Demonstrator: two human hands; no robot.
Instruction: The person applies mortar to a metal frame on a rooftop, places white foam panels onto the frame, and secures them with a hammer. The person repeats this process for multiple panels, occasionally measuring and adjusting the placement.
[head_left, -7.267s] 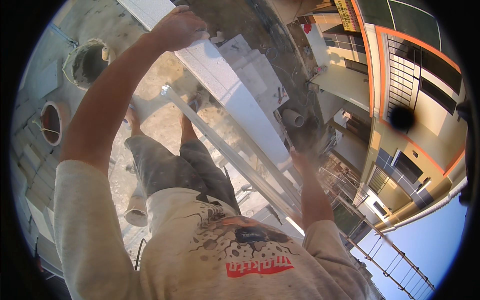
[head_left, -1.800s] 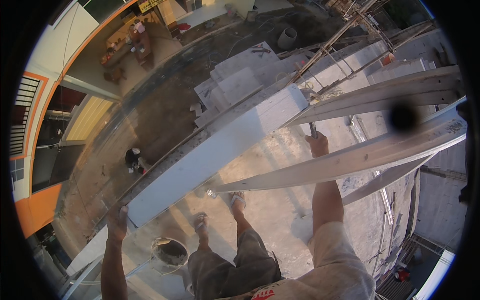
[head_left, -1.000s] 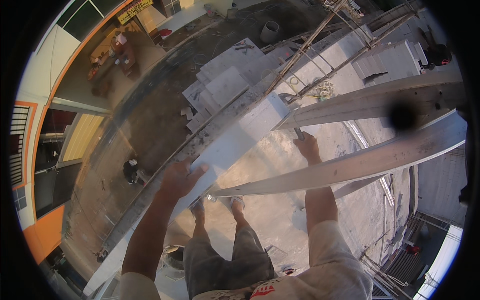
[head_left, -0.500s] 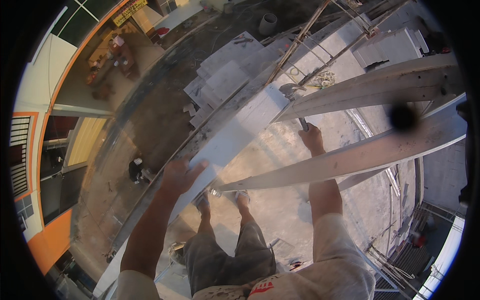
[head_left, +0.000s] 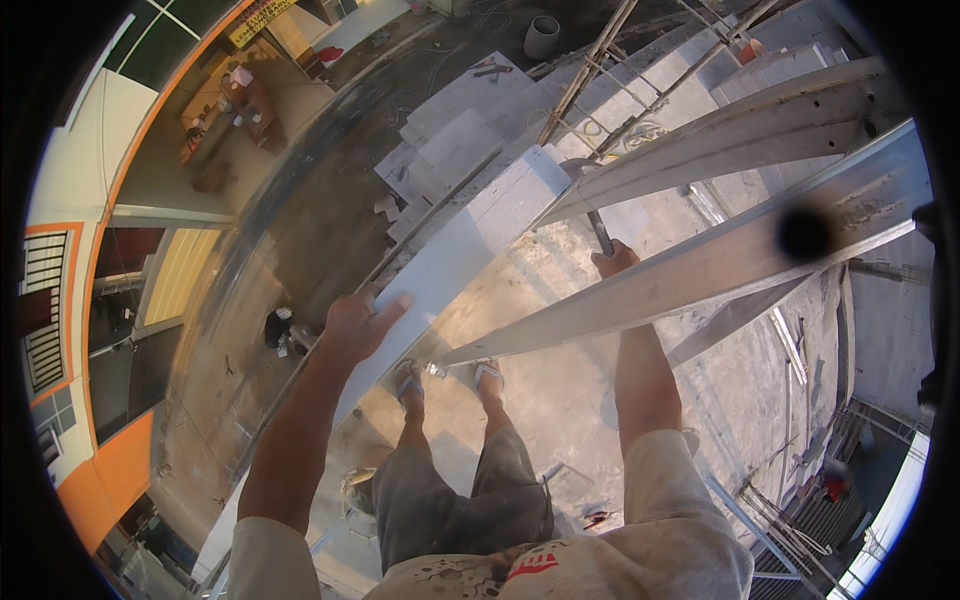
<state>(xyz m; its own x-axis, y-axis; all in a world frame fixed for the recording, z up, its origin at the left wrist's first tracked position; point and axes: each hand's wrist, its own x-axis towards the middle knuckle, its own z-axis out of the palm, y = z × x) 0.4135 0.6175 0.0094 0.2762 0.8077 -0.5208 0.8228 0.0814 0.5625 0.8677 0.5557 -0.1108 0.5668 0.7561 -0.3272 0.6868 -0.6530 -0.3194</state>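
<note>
My left hand [head_left: 355, 325] grips the edge of a long white block strip [head_left: 480, 225] that runs diagonally along the ledge, fingers over its far side and thumb on top. My right hand [head_left: 615, 260] is closed on the handle of a hammer [head_left: 600, 228], whose head is up by the strip's right end, beside a metal beam [head_left: 720, 150]. A second metal beam [head_left: 680, 290] crosses over my right forearm, its tapered end near my sandaled feet on the dusty concrete floor [head_left: 560, 390].
Beyond the ledge, pale slabs [head_left: 450, 120] are stacked below, near a concrete pipe [head_left: 540, 37]. Scaffolding [head_left: 600, 80] stands at upper right. A person [head_left: 285, 330] crouches on the ground at left, before a building with orange trim [head_left: 100, 475]. Cables and poles [head_left: 780, 510] lie at lower right.
Since 1.8 seconds ago my left hand has moved up and right along the white strip. My right hand stays on the hammer handle, slightly higher and further left in the picture.
</note>
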